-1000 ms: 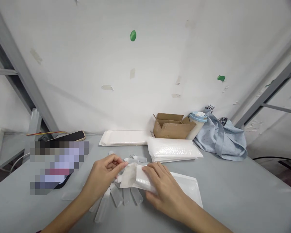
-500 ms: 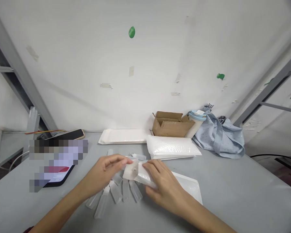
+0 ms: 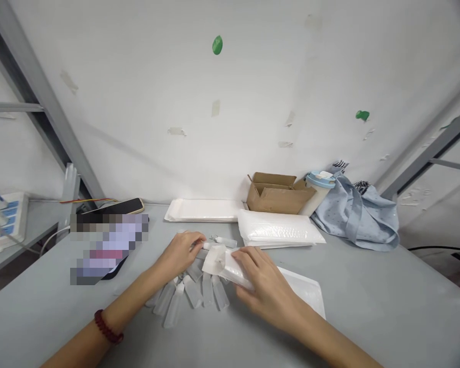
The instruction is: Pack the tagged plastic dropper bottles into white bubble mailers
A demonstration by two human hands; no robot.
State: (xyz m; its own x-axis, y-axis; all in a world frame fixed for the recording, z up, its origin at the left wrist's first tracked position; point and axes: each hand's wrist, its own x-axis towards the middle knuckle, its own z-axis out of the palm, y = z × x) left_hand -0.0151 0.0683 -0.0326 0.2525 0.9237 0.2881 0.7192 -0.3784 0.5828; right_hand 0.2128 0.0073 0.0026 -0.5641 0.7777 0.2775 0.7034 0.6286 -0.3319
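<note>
My right hand [image 3: 264,286] is closed around a white bubble mailer [image 3: 235,270]. Its flap end [image 3: 213,260] points left over the pile, and a small shiny spot shows at the opening. Another white mailer [image 3: 304,291] lies flat beneath and beyond my right hand. My left hand [image 3: 181,255] hovers at the back left of several frosted, translucent flat pieces [image 3: 175,306] fanned out on the table. Its fingers are curved, with a gap between thumb and forefinger. Near those fingertips lies another translucent piece [image 3: 226,242] with a small metal ring.
White mailers lie stacked [image 3: 207,210] by the wall, with a bubble mailer [image 3: 279,230] to their right. Behind stand an open cardboard box [image 3: 279,197], a blue-lidded cup [image 3: 319,191] and a light-blue cloth bag [image 3: 371,220]. Two phones [image 3: 118,209] and a power strip [image 3: 9,220] are at left.
My left hand has moved away from the mailer's flap, back and left to the translucent pieces. My right hand keeps hold of the mailer. The view has shifted slightly left.
</note>
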